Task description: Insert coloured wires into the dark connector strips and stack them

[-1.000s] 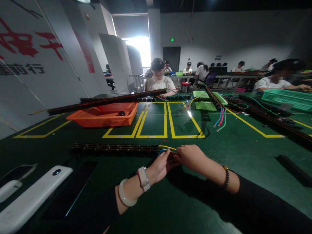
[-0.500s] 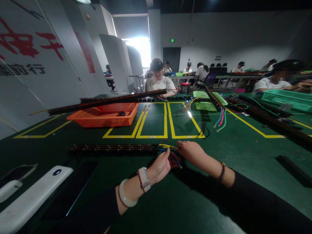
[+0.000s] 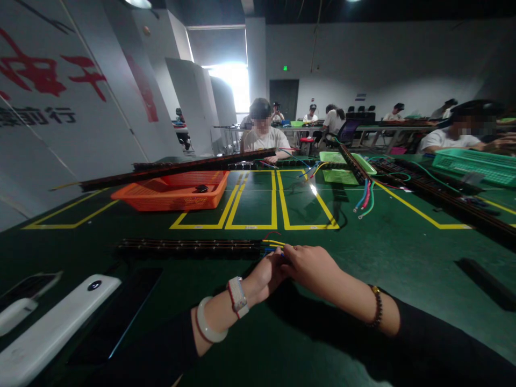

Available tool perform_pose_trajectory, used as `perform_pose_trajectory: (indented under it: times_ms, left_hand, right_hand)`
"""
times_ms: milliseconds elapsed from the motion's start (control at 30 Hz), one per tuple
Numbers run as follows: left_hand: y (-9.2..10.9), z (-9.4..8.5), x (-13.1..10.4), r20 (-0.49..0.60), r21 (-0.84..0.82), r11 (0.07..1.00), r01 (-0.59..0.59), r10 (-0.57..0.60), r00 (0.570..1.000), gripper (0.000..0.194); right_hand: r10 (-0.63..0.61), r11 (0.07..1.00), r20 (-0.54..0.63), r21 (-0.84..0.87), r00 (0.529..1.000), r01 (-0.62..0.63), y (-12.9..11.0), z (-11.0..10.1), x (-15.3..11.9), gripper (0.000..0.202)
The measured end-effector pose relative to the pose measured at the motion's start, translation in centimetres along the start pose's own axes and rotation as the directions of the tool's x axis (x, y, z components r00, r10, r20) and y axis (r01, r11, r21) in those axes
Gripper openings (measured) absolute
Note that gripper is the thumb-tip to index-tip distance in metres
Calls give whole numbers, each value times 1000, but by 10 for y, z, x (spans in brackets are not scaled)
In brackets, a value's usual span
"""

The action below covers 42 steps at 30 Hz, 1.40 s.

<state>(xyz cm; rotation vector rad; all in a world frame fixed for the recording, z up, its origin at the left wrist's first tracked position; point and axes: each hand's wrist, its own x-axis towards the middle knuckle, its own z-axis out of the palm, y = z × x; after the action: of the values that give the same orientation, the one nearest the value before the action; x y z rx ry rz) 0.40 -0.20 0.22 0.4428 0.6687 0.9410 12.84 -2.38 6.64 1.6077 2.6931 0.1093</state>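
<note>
A long dark wiring bar [image 3: 189, 245] lies across the table in front of me, with yellow wires [image 3: 274, 243] and blue wires [image 3: 266, 251] coming out of its right end. My left hand [image 3: 264, 277] is closed around the blue wires near that end. Touching it from the right, my right hand [image 3: 310, 266] has its fingers bent together at the same bundle. The wire ends are hidden behind the fingers, and which wire the right fingers pinch cannot be made out.
An orange basket [image 3: 173, 196] stands beyond the bar, under another long bar [image 3: 181, 167]. Light green baskets [image 3: 341, 176] sit farther right. At left lie a white device [image 3: 60, 328] and a dark phone [image 3: 121, 312]. A black strip [image 3: 486, 282] lies at right. A co-worker [image 3: 262, 131] sits opposite.
My right hand has come down and left, from the yellow wires to my left hand. The blue wire end that stuck out below is now covered. My left hand has hardly moved.
</note>
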Motion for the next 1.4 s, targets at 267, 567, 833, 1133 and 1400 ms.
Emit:
perform_pose_trajectory:
  times_ms: [267,567,833,1133,1400]
  left_hand:
    - [1,0,-3,12,9,1000,8,-8,1000,25]
    - [3,2,-10,136,185,981,64,-90,987,36]
    - [-1,-3,-7,232,341,939,35,-121,965,52]
    - [1,-4,-10,285,433,901,28,-166,944,59]
    - [7,-1,-19,526,629,768,-120,-307,793,45]
  right_hand:
    - [-63,998,38,-21,997,63,2,4,1,35]
    - [-38,999,51,11,998,37,14,2,6,21]
    - [-57,996,83,76,995,51,25,14,14,21]
    - [-54,989,21,137,998,51,32,21,18,21]
    - [-16,936,-426,312,904,164,45,32,35,34]
